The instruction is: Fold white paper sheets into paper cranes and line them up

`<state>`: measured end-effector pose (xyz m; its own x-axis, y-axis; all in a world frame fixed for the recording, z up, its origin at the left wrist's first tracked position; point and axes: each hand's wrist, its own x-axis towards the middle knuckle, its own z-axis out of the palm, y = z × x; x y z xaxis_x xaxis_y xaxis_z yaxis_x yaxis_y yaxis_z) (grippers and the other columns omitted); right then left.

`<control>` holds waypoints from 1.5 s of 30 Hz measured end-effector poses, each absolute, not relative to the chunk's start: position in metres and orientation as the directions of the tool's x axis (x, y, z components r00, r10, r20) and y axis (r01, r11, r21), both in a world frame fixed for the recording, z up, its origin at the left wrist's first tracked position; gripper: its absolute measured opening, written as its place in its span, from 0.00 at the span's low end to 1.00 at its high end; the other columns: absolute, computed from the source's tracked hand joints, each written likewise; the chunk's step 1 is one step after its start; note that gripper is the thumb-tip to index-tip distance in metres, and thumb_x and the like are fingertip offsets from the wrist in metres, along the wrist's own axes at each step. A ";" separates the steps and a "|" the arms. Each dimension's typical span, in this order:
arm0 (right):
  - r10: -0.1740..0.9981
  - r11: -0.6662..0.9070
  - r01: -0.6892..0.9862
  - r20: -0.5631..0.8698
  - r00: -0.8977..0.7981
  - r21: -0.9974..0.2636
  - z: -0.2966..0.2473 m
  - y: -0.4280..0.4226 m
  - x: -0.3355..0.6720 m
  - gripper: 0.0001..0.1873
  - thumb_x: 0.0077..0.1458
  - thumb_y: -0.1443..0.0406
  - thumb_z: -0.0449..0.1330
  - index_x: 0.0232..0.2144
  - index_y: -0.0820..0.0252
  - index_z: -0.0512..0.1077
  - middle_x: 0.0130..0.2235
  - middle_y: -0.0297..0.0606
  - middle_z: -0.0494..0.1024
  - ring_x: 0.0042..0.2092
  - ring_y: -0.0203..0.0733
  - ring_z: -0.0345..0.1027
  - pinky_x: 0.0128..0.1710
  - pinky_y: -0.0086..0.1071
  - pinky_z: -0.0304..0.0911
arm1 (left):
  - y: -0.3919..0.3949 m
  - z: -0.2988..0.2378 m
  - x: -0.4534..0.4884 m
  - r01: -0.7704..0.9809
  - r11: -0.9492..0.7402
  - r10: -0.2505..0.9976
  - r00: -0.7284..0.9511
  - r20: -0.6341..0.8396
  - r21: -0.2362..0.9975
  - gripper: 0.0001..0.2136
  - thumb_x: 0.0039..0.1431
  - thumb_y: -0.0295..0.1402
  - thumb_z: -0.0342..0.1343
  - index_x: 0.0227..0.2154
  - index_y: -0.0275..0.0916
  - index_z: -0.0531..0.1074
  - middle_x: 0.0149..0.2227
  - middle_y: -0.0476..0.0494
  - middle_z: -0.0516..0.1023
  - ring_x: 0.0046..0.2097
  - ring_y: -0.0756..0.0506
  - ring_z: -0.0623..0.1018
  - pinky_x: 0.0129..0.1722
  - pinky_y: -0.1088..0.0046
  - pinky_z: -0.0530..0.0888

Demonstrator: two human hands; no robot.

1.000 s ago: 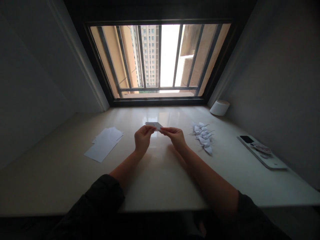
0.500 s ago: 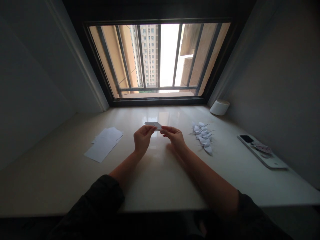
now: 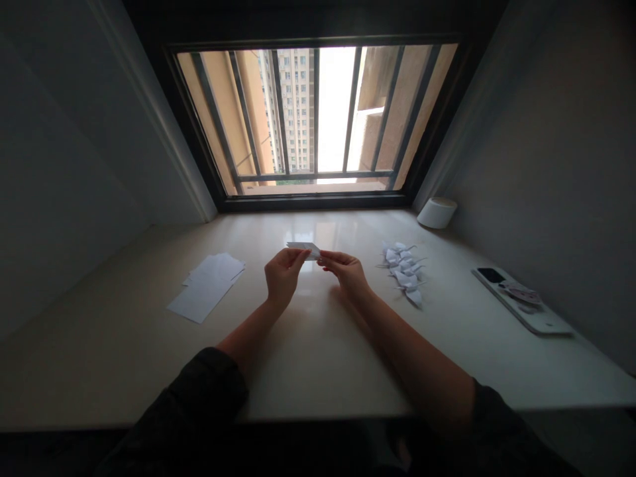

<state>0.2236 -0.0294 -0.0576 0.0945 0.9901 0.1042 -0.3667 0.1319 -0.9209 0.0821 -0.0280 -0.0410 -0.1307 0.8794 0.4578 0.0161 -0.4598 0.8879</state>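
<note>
A barred window (image 3: pixel 318 119) throws glare across the pale ledge (image 3: pixel 318 358), leaving everything near it backlit. Loose white sheets (image 3: pixel 209 286) lie well to the left, and a cluster of folded paper figures (image 3: pixel 405 271) lies near the right. Above the middle of the ledge, the left hand (image 3: pixel 282 275) and the right hand (image 3: pixel 348 270) each pinch one end of a folded paper (image 3: pixel 304 248), which hangs in the air between them with fingertips closed on it. The thin piece may tear or crease off-line if the two pinches pull unevenly, and the backlight could hide a misaligned edge
</note>
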 end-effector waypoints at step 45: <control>0.977 0.155 -0.353 0.090 0.195 -0.923 -0.060 -0.029 0.219 0.27 0.31 0.60 0.70 0.37 0.57 0.71 0.28 0.35 0.79 0.33 0.42 0.73 0.31 0.32 0.62 | -0.025 -0.047 0.089 -0.322 -0.248 0.968 -0.116 0.222 0.914 0.23 0.41 0.36 0.66 0.25 0.41 0.51 0.21 0.56 0.73 0.29 0.49 0.78 0.37 0.67 0.75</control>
<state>0.2193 -0.0291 -0.0595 0.1954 0.9766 0.0899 -0.3529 0.1555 -0.9227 0.0889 -0.0253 -0.0474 -0.1160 0.9681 0.2220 -0.3216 -0.2481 0.9138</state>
